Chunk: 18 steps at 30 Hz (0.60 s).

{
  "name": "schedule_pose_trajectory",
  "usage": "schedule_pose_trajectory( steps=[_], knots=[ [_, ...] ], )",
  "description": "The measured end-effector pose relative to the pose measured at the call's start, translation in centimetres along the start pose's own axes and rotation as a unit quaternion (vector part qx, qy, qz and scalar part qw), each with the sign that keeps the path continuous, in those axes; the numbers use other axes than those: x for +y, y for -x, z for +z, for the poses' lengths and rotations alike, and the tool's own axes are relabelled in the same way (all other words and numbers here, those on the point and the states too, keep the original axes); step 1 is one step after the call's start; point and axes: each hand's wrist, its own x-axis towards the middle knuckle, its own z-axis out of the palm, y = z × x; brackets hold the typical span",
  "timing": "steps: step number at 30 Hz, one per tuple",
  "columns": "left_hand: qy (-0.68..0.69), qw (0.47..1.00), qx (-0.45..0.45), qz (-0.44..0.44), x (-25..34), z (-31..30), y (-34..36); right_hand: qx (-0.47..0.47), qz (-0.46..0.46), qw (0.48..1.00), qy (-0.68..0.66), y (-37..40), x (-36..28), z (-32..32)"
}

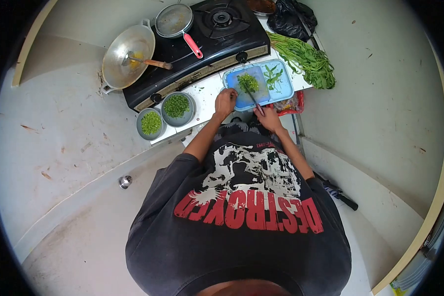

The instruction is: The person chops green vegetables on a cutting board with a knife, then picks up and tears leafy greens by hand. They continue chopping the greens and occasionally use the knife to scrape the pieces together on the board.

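My right hand (268,120) is wrapped round the handle of a knife (254,100). The blade reaches into a small heap of chopped greens (248,83) on a blue cutting board (243,101). The board lies over the left part of a light blue tray (285,96). Loose green leaves (273,75) lie on the tray to the right of the board. At the board's left edge, my left hand (225,101) has its fingers curled in and appears to grip that edge; the fingertips are partly hidden.
Two grey bowls of chopped greens (176,106) (151,123) stand left of the board. Behind is a black gas stove (202,64) with a strainer (174,20). A wok (114,59) holding a wooden-handled spatula (158,64) sits left. Leafy greens (313,64) and a black bag (288,19) lie right.
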Motion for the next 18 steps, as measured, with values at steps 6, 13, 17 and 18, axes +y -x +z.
schedule_pose_trajectory(
  steps=[6,13,17,18],
  knots=[
    [-0.032,0.998,0.049,-0.008,1.0,0.3,0.4,0.011,-0.035,0.992,0.122,0.6,-0.9,1.0],
    [-0.019,0.997,0.043,-0.054,0.2,1.1,0.2,-0.005,-0.040,0.986,0.163,1.0,-2.1,1.1],
    [-0.005,0.997,0.045,-0.061,0.9,0.9,0.3,-0.010,-0.048,0.981,0.186,0.7,-2.4,1.6],
    [-0.005,0.997,0.056,-0.045,0.9,0.9,0.5,-0.013,-0.051,0.981,0.189,0.4,-2.3,1.9]
  ],
)
